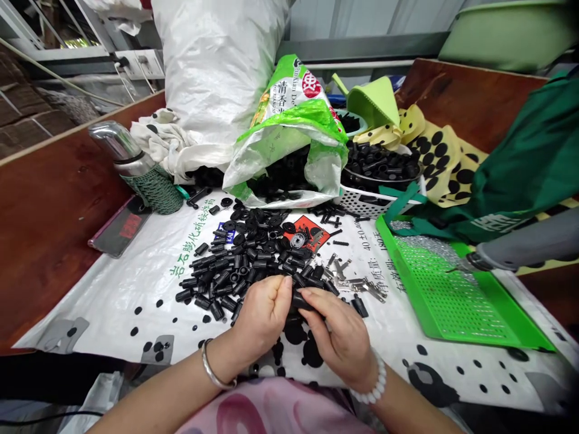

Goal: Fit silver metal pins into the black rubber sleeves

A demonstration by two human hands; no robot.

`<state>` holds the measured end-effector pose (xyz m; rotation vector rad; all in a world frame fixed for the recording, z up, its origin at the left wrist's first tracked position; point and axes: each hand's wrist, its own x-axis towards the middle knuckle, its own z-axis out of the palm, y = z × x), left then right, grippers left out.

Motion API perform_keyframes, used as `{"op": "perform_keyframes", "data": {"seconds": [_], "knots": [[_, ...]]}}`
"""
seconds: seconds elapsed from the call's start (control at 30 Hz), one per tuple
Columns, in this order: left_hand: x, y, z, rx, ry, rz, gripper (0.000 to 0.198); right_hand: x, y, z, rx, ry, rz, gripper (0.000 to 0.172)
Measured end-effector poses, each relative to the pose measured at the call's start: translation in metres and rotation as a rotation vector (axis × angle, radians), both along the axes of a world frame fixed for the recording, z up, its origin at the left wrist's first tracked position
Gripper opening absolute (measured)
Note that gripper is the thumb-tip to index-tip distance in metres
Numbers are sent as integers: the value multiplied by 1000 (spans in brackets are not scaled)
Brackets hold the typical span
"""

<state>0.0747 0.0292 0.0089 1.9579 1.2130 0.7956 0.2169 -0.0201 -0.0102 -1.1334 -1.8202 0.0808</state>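
My left hand is closed in a fist near the table's front, thumb on top; what it grips, if anything, is mostly hidden. Close beside it, my right hand pinches a black plastic cylindrical part between thumb and fingers. The part's left end reaches to the left fist. Just beyond both hands lies a loose pile of black plastic tubes and caps. A grey toothed disc rests in the pile. Several thin metal strips are scattered to the right of it.
An opened green-and-white bag of black parts stands behind the pile. Right of it is a white basket with a bowl of black parts. A green tray of small metal pieces sits under an electric screwdriver. A flask and phone are left.
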Motion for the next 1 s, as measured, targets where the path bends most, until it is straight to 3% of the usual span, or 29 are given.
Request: {"op": "perform_keyframes", "data": {"seconds": [0.2,0.47,0.73,1.0], "knots": [[1,3,0,-314,-145,17,42,4,4,4,126,-201,61,36],[1,0,-5,-352,-239,29,40,1,3,6,85,-180,-86,28],[-3,-4,-7,41,-9,17,33,-8,-5,-1,-186,236,-38,26],[-11,0,-12,404,128,-71,31,-12,-2,2,-807,807,62,21]]}}
